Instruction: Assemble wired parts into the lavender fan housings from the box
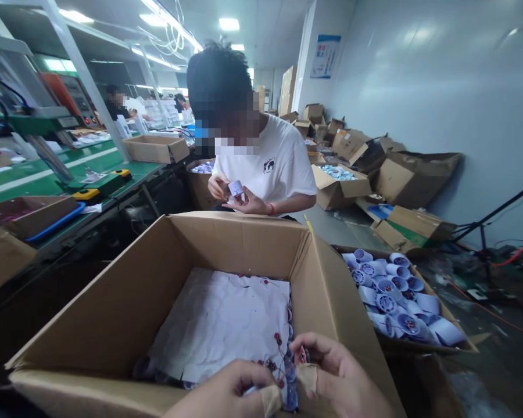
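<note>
My right hand [337,374] pinches a small round red-and-silver part [303,355] between its thumb and fingers, at the near right corner of a large cardboard box [261,238]. My left hand [237,388] is beside it, with thumb and fingers drawn together; what they grip is hidden. Tan tape wraps both thumbs. Thin wires with small red and dark pieces [278,338] hang between my hands. Beneath them, a white sheet [222,325] lies in the box, with bluish-white cups [291,395] showing along its edge.
Across the box, a person in a white T-shirt [274,157] handles a white cylinder [235,188]. At the right stands a carton of white cylindrical housings [386,303]. A green workbench [100,159] runs along the left. Cartons [412,177] and a black stand [486,255] are farther right.
</note>
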`<state>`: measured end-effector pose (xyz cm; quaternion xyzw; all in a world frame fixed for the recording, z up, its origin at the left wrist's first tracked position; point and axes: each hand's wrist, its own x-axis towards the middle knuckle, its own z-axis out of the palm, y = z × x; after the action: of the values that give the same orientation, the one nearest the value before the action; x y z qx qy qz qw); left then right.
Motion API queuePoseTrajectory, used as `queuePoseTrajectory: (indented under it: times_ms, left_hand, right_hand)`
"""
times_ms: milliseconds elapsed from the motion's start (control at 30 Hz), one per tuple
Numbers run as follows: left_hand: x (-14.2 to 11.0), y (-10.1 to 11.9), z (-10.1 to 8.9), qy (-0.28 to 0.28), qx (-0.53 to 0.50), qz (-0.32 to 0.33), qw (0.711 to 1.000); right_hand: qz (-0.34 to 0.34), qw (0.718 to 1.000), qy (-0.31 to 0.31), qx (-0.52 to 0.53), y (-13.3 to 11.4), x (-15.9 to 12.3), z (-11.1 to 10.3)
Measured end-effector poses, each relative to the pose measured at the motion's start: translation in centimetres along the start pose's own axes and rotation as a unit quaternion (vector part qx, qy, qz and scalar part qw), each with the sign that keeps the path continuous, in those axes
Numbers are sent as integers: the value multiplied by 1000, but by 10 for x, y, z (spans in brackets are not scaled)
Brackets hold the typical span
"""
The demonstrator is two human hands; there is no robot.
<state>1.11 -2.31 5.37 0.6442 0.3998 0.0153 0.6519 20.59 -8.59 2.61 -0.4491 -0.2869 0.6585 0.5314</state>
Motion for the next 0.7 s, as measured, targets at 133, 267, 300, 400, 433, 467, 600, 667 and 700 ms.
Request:
queuePoseTrajectory:
  times_ms: [133, 267, 300, 400, 433, 467, 600, 667, 700]
  left_hand:
    - [-7, -9, 0, 37, 33, 29, 998]
    - [-10, -20, -4, 53, 80, 61, 994]
    - [-10, -22, -5, 54, 94, 66, 992]
    - [-14, -26, -7, 51, 118, 82, 988]
    - [-15, -27, -7, 50, 120, 88, 988]
    - [-16, -27, -7, 50, 117, 93, 987]
    - [-20, -26, -8, 71, 90, 108, 988]
    - [-21, -25, -9, 77, 70, 100, 990]
    - [-20, -25, -9, 80, 62, 94, 990]
  right_hand:
    - [82, 990, -54, 97, 0, -4, -2]
    - [115, 980, -93, 133, 10, -6, -8]
    - [112, 978, -95, 147, 14, -6, -10]
    - [102, 973, -104, 177, 29, -3, -15]
    - [94, 973, -106, 183, 33, -1, -16]
    - [85, 973, -106, 189, 38, 1, -17]
    - [30, 965, -132, 224, 50, 6, -13]
    - [4, 959, -146, 242, 53, 7, -9]
    - [-5, 957, -147, 250, 54, 6, -7]
